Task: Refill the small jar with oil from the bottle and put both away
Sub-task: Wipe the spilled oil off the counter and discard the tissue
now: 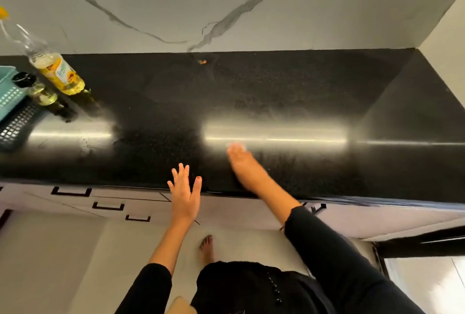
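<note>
A tall clear oil bottle with a yellow cap and yellow label stands at the far left of the black counter, about a third full of yellow oil. Just in front of it stands the small glass jar with a black lid and some oil inside. My left hand is open with fingers spread over the counter's front edge. My right hand lies flat and open on the counter, blurred. Both hands are empty and far to the right of the bottle and jar.
A teal slotted basket sits at the left edge beside the jar. A marble wall backs the counter, and a side wall closes it at the right. White drawers with black handles are below. My bare foot is on the floor.
</note>
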